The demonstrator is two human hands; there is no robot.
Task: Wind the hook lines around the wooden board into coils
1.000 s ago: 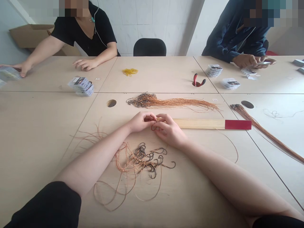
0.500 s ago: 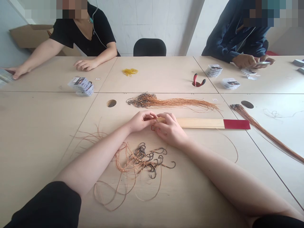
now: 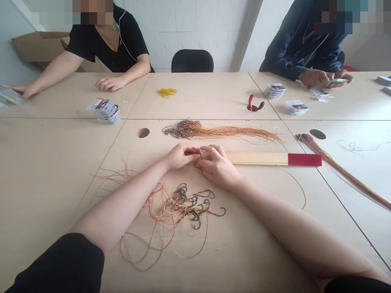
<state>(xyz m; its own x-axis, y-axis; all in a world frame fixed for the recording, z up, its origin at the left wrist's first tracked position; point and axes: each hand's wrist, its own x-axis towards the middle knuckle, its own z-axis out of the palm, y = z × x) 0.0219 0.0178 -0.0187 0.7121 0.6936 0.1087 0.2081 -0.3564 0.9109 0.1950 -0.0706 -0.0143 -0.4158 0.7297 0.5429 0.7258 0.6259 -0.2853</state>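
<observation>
A white-tiled wall [image 3: 183, 24] and a black chair [image 3: 192, 61] stood beyond the far edge of a pale wood table [image 3: 244, 260], where two co-workers, one in a black shirt [image 3: 134, 44] and one in a blue jacket [image 3: 279, 55], sat with plastic boxes [image 3: 105, 110]. On the near side, the left hand [image 3: 180, 156] and right hand [image 3: 220, 169] met at the left end of a long, pale strip [image 3: 259, 158]. The left fingers were closed at their tips on what looked like a fishhook [image 3: 201, 157], mostly hidden; the right hand gripped the strip's end between thumb and fingers.

Little had changed within the last second: the strip had slid very slightly leftward, while both hands stayed together at the same end, suggesting close fingertip handling rather than a change of grip.

The strip lay flat mid-table, well short of the far edge, its long axis running left to right, nearly parallel to that edge. Its red tip [image 3: 304, 160] pointed right, near a bundle of hooked lines [image 3: 324, 154]. A tangle of snelled hooks [image 3: 183, 203] lay on the near side, and another hooked bundle [image 3: 226, 132] stretched just beyond the strip.
</observation>
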